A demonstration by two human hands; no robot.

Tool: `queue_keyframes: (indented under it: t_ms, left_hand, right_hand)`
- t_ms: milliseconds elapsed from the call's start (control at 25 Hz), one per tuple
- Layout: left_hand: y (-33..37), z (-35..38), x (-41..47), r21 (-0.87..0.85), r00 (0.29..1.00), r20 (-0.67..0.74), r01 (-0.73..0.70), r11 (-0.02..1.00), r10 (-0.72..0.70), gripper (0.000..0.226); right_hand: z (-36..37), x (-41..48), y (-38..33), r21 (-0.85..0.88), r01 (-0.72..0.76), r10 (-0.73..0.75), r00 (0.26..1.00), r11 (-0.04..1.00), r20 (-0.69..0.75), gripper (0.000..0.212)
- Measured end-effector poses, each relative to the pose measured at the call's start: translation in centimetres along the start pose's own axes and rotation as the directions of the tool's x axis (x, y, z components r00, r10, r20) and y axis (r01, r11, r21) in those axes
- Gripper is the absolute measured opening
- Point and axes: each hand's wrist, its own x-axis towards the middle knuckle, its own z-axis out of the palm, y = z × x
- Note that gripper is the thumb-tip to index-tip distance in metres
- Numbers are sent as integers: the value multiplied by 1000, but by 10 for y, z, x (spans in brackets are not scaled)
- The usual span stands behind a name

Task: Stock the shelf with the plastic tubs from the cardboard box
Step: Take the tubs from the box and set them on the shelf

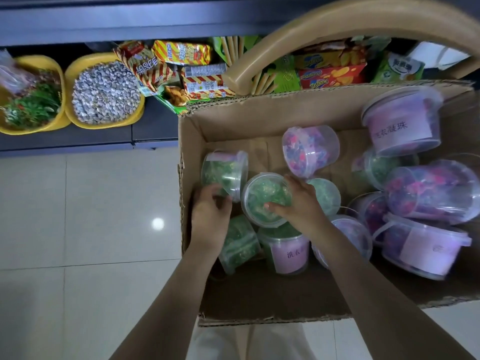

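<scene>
R hand (296, 201) grips green tub (259, 193) by lid rim, mid-frame, inside cardboard box (233, 118); L hand (211, 209) curled at 2nd green tub (223, 172), blurred, can't tell if gripping; purple tubs (402, 123) fill box right side; shelf (67, 137) upper left.

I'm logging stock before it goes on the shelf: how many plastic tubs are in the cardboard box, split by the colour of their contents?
Green-filled tubs: 6
Purple-filled tubs: 6
Total: 12 tubs showing in the cardboard box; any buried beneath cannot be counted.
</scene>
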Motion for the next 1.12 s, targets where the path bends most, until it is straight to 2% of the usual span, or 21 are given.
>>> queue_keyframes:
  t_ms: [160,240,320,400,520,600,680,800,880,960,1040,1120]
  left_hand:
    - [16,-1,34,186,984,78,-173,967,161,64]
    - [24,-2,49,277,953,189,-284,918,238,76]
    - [28,-3,64,379,913,347,-348,858,217,89]
    - [29,0,77,448,885,444,-354,821,140,100]
    - [31,7,90,477,882,451,-366,799,135,108]
    - [32,9,96,545,887,423,-414,729,187,107]
    - [33,9,101,600,869,458,-459,655,190,113]
    - [39,7,107,659,832,542,-507,555,118,124]
    - [44,8,108,657,843,518,-500,564,143,122]
    - [49,8,103,627,869,453,-470,621,201,118]
    - [53,6,92,596,899,331,-435,675,287,114]
    - [58,4,74,533,927,184,-374,759,328,108]
  right_hand:
    - [-8,-1,9,40,67,-68,997,997,34,74]
    - [-10,-3,13,101,86,-86,996,991,-12,63]
    - [-13,-4,16,164,79,-70,996,983,-61,55]
    - [-14,-4,20,203,70,-54,995,977,-82,51]
    - [-13,-4,25,294,13,13,996,956,-85,48]
    - [-14,-4,27,344,-24,55,995,939,-80,48]
    - [-16,-5,29,357,-45,80,993,933,-85,45]
    - [-25,-7,33,318,-41,114,970,947,-215,35]
    - [-41,-2,37,322,-21,117,953,946,-281,34]
    - [-63,7,41,316,1,93,955,949,-282,38]
    - [-81,23,44,170,36,12,962,985,-274,51]
    - [-92,43,47,-68,79,-91,975,995,-205,72]
